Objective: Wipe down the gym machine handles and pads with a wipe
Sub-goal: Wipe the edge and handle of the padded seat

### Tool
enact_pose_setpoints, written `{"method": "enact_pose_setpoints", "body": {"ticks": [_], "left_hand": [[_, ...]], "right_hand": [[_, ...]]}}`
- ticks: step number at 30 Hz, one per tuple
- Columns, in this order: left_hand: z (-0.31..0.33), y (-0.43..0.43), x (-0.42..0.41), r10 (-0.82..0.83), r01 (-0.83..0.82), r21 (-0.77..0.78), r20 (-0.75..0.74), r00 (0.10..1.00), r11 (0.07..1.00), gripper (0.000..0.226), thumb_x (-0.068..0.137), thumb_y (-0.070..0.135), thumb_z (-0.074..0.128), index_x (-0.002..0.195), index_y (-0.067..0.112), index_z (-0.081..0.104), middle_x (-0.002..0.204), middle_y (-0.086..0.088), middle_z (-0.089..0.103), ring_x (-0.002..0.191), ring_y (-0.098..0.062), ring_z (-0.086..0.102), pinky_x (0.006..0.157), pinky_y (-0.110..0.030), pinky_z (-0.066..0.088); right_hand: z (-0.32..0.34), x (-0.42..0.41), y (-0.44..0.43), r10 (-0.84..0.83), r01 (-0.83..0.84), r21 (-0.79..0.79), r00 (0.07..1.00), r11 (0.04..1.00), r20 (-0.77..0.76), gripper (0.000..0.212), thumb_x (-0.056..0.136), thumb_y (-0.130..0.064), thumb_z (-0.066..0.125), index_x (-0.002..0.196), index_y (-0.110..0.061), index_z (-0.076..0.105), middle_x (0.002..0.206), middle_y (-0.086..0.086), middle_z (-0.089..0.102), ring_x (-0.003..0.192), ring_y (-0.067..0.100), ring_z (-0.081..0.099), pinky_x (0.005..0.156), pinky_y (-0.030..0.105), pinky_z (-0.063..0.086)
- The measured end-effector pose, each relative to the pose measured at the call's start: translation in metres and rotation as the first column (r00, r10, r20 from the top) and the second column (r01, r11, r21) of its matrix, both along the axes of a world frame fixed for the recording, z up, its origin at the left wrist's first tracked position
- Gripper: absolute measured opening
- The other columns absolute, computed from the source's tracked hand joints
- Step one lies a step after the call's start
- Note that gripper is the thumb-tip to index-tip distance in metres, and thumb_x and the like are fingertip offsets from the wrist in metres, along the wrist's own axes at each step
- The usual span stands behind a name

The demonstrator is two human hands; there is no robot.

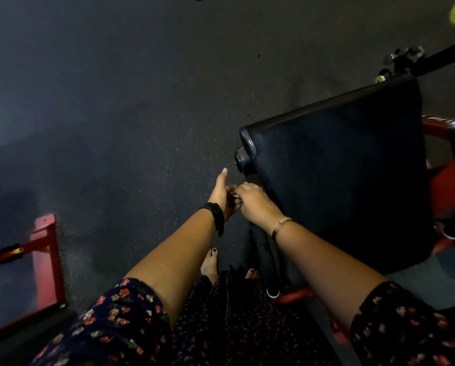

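Against the black pad (339, 167) no wipe contact shows; wiping seems yet to start, the cloth apparently being readied. Just off the pad's lower-left corner the right hand (252, 203) and left hand (221, 196) meet, fingers of both curled, pinching the small white wipe (237, 197) between them, clear of the pad.

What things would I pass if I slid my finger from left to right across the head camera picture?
A red metal frame → left hand → right hand → black pad → red machine frame at the right edge.
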State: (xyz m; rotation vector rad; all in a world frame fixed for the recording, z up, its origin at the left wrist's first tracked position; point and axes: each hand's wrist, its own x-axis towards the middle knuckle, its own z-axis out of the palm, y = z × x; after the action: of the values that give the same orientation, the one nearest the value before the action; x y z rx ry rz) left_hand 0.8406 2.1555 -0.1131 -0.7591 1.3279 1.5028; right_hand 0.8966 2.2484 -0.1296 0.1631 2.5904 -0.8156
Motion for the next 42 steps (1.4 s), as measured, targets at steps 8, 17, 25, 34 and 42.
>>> {"method": "enact_pose_setpoints", "body": {"ticks": [8,17,25,34,42], "left_hand": [[-0.007,-0.003,0.001,-0.009,0.009,-0.052,-0.014,1.0,0.999,0.083,0.088,0.074,0.037,0.129,0.004,0.054,0.104,-0.007,0.056,0.088,-0.019,0.051,0.074,-0.028,0.042],[-0.006,-0.006,0.003,0.004,-0.004,-0.008,-0.005,1.0,1.0,0.084,0.092,0.069,0.034,0.143,0.003,0.042,0.13,-0.014,0.059,0.116,-0.026,0.06,0.099,-0.035,0.047],[-0.002,-0.004,0.004,0.025,-0.024,0.013,-0.017,1.0,1.0,0.083,0.091,0.069,0.036,0.145,0.005,0.037,0.129,-0.015,0.06,0.118,-0.027,0.059,0.107,-0.039,0.042],[-0.011,-0.009,0.004,-0.661,0.479,-0.46,-0.584,0.471,0.748,0.042,0.1,0.019,0.045,0.141,0.014,0.048,0.143,-0.011,0.049,0.133,-0.023,0.044,0.111,-0.026,0.03],[-0.023,-0.035,-0.011,-0.703,0.284,-0.941,-0.074,-0.708,-0.186,0.09,0.092,0.024,0.051,0.152,0.021,-0.015,0.163,-0.003,-0.009,0.15,-0.019,-0.007,0.121,-0.038,0.0]], "right_hand": [[-0.006,0.002,-0.003,-0.279,0.278,0.011,0.96,0.96,0.019,0.045,0.087,-0.018,0.065,0.128,-0.01,0.051,0.127,0.01,0.049,0.12,0.027,0.046,0.098,0.035,0.042],[-0.008,0.011,0.003,-0.109,0.115,0.029,0.982,0.993,-0.154,0.035,0.089,-0.014,0.061,0.123,-0.016,0.057,0.116,0.004,0.056,0.112,0.022,0.052,0.09,0.031,0.046],[-0.012,-0.005,0.006,-0.324,0.344,-0.144,0.935,0.928,0.146,0.046,0.087,-0.013,0.064,0.132,-0.013,0.052,0.133,0.012,0.047,0.123,0.028,0.048,0.1,0.031,0.04],[-0.037,0.058,0.005,0.131,-0.087,0.145,0.936,0.986,-0.328,0.044,0.076,0.012,0.062,0.118,-0.004,0.063,0.138,0.011,0.05,0.14,0.028,0.034,0.105,0.042,0.043],[-0.049,0.102,0.021,0.49,-0.337,0.386,0.76,0.859,-0.426,0.05,0.086,0.006,0.038,0.134,0.0,0.052,0.145,0.011,0.046,0.136,0.03,0.04,0.109,0.045,0.038]]}}
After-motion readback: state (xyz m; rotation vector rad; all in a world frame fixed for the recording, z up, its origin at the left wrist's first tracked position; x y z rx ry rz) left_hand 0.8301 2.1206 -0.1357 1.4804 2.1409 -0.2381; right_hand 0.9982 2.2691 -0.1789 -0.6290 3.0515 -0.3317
